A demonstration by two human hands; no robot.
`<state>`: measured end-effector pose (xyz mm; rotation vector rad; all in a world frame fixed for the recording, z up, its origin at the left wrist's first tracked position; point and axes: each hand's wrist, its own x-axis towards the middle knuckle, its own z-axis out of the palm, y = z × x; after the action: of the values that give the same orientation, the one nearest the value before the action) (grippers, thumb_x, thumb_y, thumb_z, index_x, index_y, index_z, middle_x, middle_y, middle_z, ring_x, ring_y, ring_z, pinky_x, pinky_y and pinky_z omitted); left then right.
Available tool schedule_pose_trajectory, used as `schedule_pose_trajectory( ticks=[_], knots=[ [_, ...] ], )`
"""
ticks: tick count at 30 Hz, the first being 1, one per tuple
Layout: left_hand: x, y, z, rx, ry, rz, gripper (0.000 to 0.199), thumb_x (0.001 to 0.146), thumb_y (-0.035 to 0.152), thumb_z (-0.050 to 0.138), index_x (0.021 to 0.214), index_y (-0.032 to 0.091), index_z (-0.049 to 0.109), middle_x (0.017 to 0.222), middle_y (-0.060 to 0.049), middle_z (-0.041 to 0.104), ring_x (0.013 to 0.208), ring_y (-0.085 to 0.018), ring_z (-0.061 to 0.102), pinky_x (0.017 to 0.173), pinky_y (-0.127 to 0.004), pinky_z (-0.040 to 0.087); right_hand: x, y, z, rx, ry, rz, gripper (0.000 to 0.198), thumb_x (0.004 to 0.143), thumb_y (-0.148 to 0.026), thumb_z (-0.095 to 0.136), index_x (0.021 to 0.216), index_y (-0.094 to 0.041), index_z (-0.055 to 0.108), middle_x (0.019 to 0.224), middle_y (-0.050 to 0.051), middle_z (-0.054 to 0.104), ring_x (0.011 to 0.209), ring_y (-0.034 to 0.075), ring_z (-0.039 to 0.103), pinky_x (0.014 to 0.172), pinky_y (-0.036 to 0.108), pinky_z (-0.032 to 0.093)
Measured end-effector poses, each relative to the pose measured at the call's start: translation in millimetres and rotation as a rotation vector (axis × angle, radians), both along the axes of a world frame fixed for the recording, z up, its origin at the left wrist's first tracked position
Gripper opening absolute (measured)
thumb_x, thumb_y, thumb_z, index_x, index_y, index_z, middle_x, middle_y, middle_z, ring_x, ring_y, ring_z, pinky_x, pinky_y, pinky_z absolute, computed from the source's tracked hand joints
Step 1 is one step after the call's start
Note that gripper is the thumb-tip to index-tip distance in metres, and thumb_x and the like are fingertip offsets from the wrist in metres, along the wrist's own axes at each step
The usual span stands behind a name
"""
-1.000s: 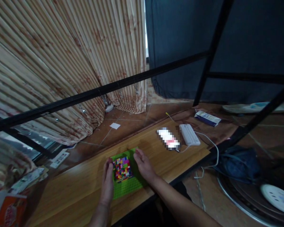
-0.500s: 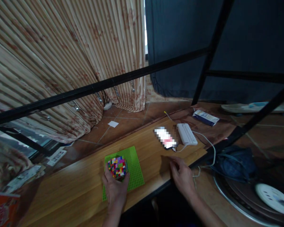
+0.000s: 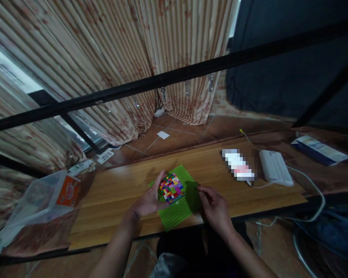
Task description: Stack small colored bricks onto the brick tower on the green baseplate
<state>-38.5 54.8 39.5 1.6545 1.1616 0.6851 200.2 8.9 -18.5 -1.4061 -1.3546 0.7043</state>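
At the lower middle of the frame, the left hand [image 3: 146, 200] cups the colourful block cube [image 3: 171, 188], which stands on the green baseplate [image 3: 176, 208]. The right hand [image 3: 214, 204] pinches the plate's right edge. The plate overhangs the table [image 3: 110, 193] and could tip.

Multicoloured brick block [image 3: 171, 187], green studded baseplate [image 3: 176, 210]; beige striped curtain [image 3: 104, 58], white charger [image 3: 275, 167]

Wooden tabletop [image 3: 118, 193], long and narrow. Green studded baseplate [image 3: 176, 210] lying flat near the front edge, around 6 o'clock. Blurred-out phone [image 3: 238, 165] toward 2 o'clock, with a white power bank [image 3: 275, 168] just beside it, cable [image 3: 310, 181] trailing off the edge.
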Motion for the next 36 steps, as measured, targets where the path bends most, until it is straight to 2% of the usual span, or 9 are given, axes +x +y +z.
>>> schedule_pose_trajectory(
  ticks=[4,6,8,10,12,20,28,31,36],
  knots=[
    [0.4,-8.8,-16.8,-0.079,-0.324,0.170,0.110,0.054,0.020,0.081,0.146,0.028,0.023,0.144,-0.011,0.041,0.135,-0.027,0.036,0.111,-0.043,0.029,-33.5,26.1,13.3,-0.025,0.130,0.096,0.031,0.087,-0.042,0.051,0.104,-0.021,0.066,0.102,0.008,0.069,0.093,0.022,0.064,0.083,0.036,0.050],
    [8.2,-13.6,-30.4,-0.128,-0.515,0.315,0.097,0.060,0.025,0.076,0.144,0.028,0.029,0.142,-0.009,0.044,0.133,-0.026,0.039,0.109,-0.042,0.032,-48.5,40.7,15.3,-0.065,0.224,0.142,0.035,0.085,-0.045,0.052,0.108,-0.020,0.064,0.105,0.008,0.069,0.095,0.022,0.064,0.086,0.037,0.050],
    [19.8,-15.1,-42.5,-0.164,-0.681,0.524,0.073,0.072,0.033,0.066,0.139,0.025,0.038,0.137,-0.009,0.050,0.128,-0.025,0.045,0.106,-0.042,0.036,-60.7,54.3,12.9,-0.126,0.319,0.176,0.039,0.084,-0.048,0.053,0.109,-0.020,0.063,0.106,0.008,0.069,0.097,0.022,0.064,0.088,0.037,0.049],
    [32.5,-13.2,-50.6,-0.174,-0.699,0.721,0.053,0.079,0.039,0.058,0.128,0.020,0.051,0.129,-0.009,0.057,0.123,-0.023,0.050,0.105,-0.039,0.037,-69.9,64.8,7.0,-0.180,0.375,0.190,0.040,0.082,-0.050,0.054,0.107,-0.020,0.063,0.108,0.007,0.069,0.099,0.022,0.064,0.090,0.038,0.049],
    [43.1,-9.6,-54.8,-0.165,-0.636,0.795,0.041,0.082,0.041,0.056,0.117,0.020,0.059,0.123,-0.007,0.061,0.118,-0.022,0.054,0.103,-0.037,0.039,-75.9,70.9,-0.5,-0.212,0.402,0.179,0.040,0.081,-0.050,0.054,0.105,-0.020,0.064,0.107,0.006,0.069,0.099,0.022,0.063,0.090,0.039,0.048],
    [54.6,8.8,-59.7,-0.005,-0.454,0.791,0.030,0.088,0.035,0.047,0.107,0.021,0.065,0.118,-0.005,0.064,0.114,-0.019,0.055,0.105,-0.035,0.036,-81.6,66.7,-17.4,-0.162,0.288,0.056,0.047,0.084,-0.053,0.047,0.114,-0.018,0.059,0.113,0.009,0.065,0.101,0.022,0.060,0.091,0.039,0.046],
    [41.2,9.0,-53.6,-0.039,-0.496,0.653,0.034,0.089,0.042,0.044,0.109,0.024,0.065,0.118,-0.003,0.064,0.113,-0.019,0.056,0.102,-0.032,0.039,-73.6,61.4,-10.4,-0.203,0.359,0.072,0.046,0.084,-0.051,0.051,0.116,-0.019,0.058,0.114,0.009,0.064,0.099,0.022,0.061,0.087,0.038,0.048],
    [36.7,6.0,-58.1,-0.025,-0.542,0.651,0.039,0.091,0.046,0.039,0.111,0.024,0.064,0.118,-0.004,0.064,0.113,-0.019,0.056,0.102,-0.033,0.040,-64.5,51.7,-6.9,-0.121,0.288,0.035,0.042,0.084,-0.047,0.053,0.115,-0.019,0.060,0.114,0.009,0.064,0.100,0.022,0.061,0.087,0.039,0.048],
    [34.7,6.9,-70.2,-0.002,-0.736,0.662,0.037,0.088,0.042,0.044,0.113,0.020,0.061,0.116,-0.007,0.064,0.110,-0.019,0.058,0.099,-0.035,0.042,-57.8,36.7,4.2,0.080,-0.015,0.003,0.025,0.084,-0.041,0.056,0.093,-0.022,0.069,0.105,0.008,0.063,0.102,0.022,0.058,0.093,0.041,0.044]
  ],
)
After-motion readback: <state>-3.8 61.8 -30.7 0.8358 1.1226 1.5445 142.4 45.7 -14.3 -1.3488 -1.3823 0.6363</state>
